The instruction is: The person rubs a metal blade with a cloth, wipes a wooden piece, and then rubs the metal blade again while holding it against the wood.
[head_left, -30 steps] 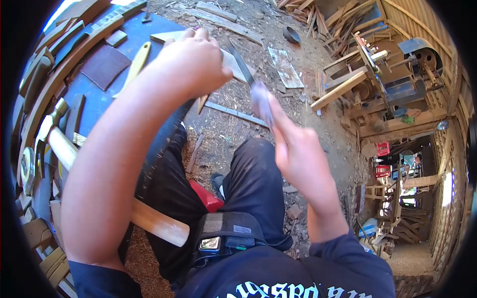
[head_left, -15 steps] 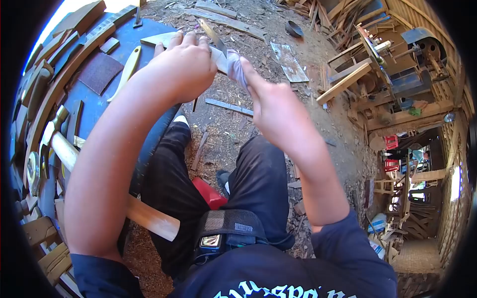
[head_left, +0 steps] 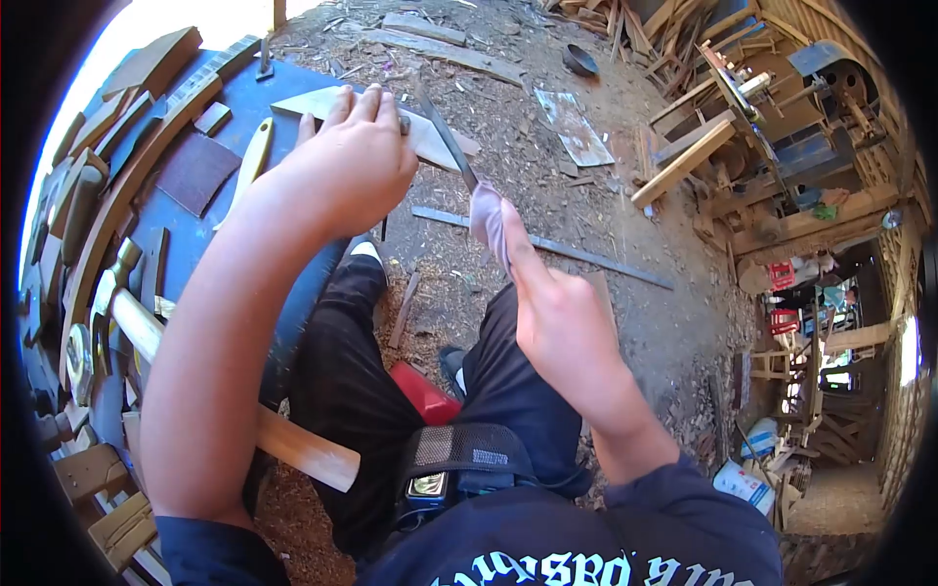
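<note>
Under my left hand (head_left: 363,146) lies a pale, flat wooden piece (head_left: 445,146), pressed on the blue bench top (head_left: 278,83) near its edge. The fingers of that hand are stretched over the wood. My right hand (head_left: 557,293) is wrapped round the cloth-covered handle (head_left: 489,220) of a long, narrow dark tool (head_left: 449,137). The tool slants up and left, its shaft beside the wood's right end; whether they touch I cannot tell. A wooden-handled hammer (head_left: 137,322) lies on the bench beyond my left forearm.
On the bench are a brown abrasive sheet (head_left: 198,174), a light-handled tool (head_left: 256,156), a tape measure (head_left: 80,363) and wood strips. A metal strip (head_left: 586,256) and a stained sheet (head_left: 576,127) lie on the ground. Machinery (head_left: 752,156) stands at the right.
My right hand has moved down and to the right with the tool, exposing more of the wood's right end. My left hand stays on the wood.
</note>
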The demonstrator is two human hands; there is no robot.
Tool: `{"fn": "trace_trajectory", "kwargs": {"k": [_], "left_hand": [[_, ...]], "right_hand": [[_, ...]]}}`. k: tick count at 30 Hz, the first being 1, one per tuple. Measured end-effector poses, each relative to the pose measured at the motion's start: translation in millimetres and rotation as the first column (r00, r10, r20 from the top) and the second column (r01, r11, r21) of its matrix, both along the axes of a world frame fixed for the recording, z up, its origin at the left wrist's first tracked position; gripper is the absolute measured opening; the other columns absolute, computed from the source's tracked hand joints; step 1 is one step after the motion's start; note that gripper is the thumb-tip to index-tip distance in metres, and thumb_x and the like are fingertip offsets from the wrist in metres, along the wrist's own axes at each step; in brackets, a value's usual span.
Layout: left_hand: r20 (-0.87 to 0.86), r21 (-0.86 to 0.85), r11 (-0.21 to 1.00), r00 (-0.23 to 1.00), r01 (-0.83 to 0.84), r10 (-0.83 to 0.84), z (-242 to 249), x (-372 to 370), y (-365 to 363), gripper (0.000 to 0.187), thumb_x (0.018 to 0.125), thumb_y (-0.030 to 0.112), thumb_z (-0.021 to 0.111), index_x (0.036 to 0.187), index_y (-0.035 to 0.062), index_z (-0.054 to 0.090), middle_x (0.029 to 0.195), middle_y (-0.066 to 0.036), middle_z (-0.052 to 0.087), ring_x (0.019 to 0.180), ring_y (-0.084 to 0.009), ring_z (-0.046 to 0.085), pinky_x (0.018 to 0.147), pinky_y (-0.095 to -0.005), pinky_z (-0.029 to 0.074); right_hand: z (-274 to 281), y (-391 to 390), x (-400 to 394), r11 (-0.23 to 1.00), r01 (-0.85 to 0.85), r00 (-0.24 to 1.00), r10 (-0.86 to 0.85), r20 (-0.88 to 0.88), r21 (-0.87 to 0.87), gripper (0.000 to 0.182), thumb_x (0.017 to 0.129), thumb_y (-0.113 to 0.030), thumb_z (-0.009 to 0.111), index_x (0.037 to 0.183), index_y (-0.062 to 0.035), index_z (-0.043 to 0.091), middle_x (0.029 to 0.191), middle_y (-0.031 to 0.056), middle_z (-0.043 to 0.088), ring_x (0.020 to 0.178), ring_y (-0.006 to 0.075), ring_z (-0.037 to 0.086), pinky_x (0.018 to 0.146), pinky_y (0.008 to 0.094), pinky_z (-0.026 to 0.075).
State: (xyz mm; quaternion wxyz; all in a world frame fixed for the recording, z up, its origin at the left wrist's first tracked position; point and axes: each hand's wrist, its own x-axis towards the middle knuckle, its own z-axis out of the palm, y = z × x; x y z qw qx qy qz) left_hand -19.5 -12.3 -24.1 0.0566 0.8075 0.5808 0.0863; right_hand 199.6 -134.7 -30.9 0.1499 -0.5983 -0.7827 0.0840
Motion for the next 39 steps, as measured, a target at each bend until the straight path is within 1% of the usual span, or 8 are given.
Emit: {"fn": "trace_trajectory", "kwargs": {"k": [4,20,24,25,28,30,32,39], "left_hand": [[-0.292,-0.135,0.99,0.954,0.028,-0.067,10,4,2,0.063,0.105,0.033,0.032,0.152,-0.0087,0.026,0.161,-0.028,0.019,0.151,-0.0398,0.019,0.12,-0.0564,0.024],[-0.02,-0.006,1.0,0.999,-0.03,0.029,1,5,-10,0.055,0.104,0.025,0.035,0.148,-0.0088,0.037,0.159,-0.028,0.025,0.151,-0.0395,0.021,0.121,-0.0526,0.025],[-0.275,-0.011,0.992,0.953,0.126,-0.124,-12,-2,13,0.055,0.104,0.023,0.035,0.147,-0.01,0.036,0.155,-0.034,0.028,0.148,-0.0408,0.026,0.12,-0.052,0.028],[-0.575,-0.065,0.982,0.797,0.179,-0.183,20,14,-5,0.052,0.103,0.022,0.037,0.143,-0.0105,0.041,0.153,-0.036,0.031,0.147,-0.0432,0.028,0.119,-0.0494,0.029],[-0.602,0.073,0.971,0.786,0.229,-0.14,6,7,-6,0.053,0.104,0.024,0.036,0.141,-0.0135,0.041,0.152,-0.036,0.032,0.147,-0.0446,0.027,0.12,-0.0476,0.028],[-0.619,-0.085,0.969,0.75,0.232,-0.234,18,8,-4,0.057,0.106,0.027,0.033,0.146,-0.0132,0.033,0.154,-0.035,0.029,0.149,-0.0396,0.025,0.121,-0.0481,0.027],[-0.148,0.045,0.999,0.989,0.007,-0.001,-4,4,-9,0.059,0.106,0.032,0.034,0.145,-0.0119,0.035,0.155,-0.029,0.033,0.148,-0.0384,0.03,0.117,-0.0547,0.031],[-0.514,-0.069,0.985,0.852,-0.157,0.1,29,27,-46,0.048,0.105,0.035,0.04,0.132,0.0008,0.061,0.155,-0.025,0.039,0.143,-0.0349,0.041,0.111,-0.0574,0.035]], "right_hand": [[7,43,-16,1.0,-0.005,1.0,0.005,-0.013,0.023,0.078,0.082,0.003,0.054,0.155,-0.0128,0.032,0.071,0.0277,0.065,0.067,0.0438,0.068,0.065,0.0532,0.054],[-11,14,8,0.992,-0.077,0.995,0.082,-0.055,0.096,0.069,0.084,0.0,0.054,0.151,-0.0079,0.038,0.072,0.0265,0.065,0.068,0.0438,0.068,0.062,0.0523,0.053],[-14,4,2,0.998,-0.044,0.996,0.048,-0.082,0.048,0.065,0.088,0.0,0.055,0.151,-0.0078,0.039,0.073,0.0275,0.064,0.069,0.0441,0.067,0.06,0.0507,0.051],[-13,30,-7,0.998,-0.023,0.998,0.026,-0.059,0.054,0.061,0.091,0.0,0.054,0.15,-0.0075,0.04,0.076,0.029,0.064,0.072,0.0445,0.067,0.062,0.0503,0.05],[-4,44,-15,0.997,-0.035,0.999,0.038,-0.038,0.072,0.064,0.09,0.002,0.051,0.151,-0.0085,0.039,0.076,0.0299,0.063,0.072,0.0449,0.067,0.062,0.053,0.048],[-15,20,0,0.988,-0.069,0.996,0.075,-0.044,0.137,0.077,0.081,0.006,0.052,0.155,-0.0098,0.035,0.071,0.0276,0.063,0.066,0.0437,0.067,0.06,0.0531,0.049],[-10,-1,5,0.996,-0.028,0.997,0.033,-0.063,0.081,0.077,0.08,0.006,0.053,0.154,-0.0094,0.036,0.075,0.0286,0.064,0.068,0.0439,0.067,0.063,0.053,0.05],[5,36,-16,0.999,0.003,1.0,-0.002,-0.023,0.04,0.053,0.097,-0.003,0.052,0.149,-0.0114,0.044,0.085,0.0328,0.063,0.08,0.0485,0.065,0.065,0.0509,0.05]]}}
